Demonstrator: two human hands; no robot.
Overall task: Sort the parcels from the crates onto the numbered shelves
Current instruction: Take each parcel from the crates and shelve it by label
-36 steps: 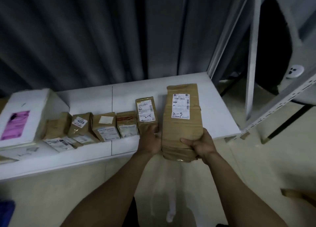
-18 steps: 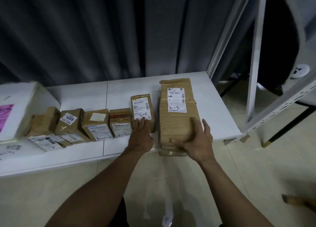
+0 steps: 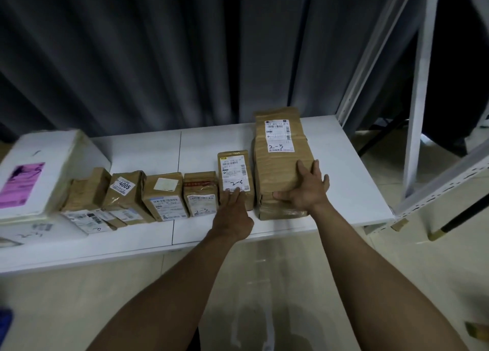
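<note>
The white box at the frame's left edge is cut off, and the fine label print is unreadable. The large parcel, marked 2-3, lies flat on the white shelf at centre right. Its long axis runs from the near edge toward the curtain, label at the far end. The right hand rests spread and unclenched on its near end. The left hand lays straight fingers on the smaller parcel just beside it.

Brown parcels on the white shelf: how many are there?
6, in one row from left: leftmost parcel (perhaps two stacked), 4005 parcel, blank-sticker parcel, red-tape parcel, small parcel touched by the left hand, big parcel under the right hand.
</note>
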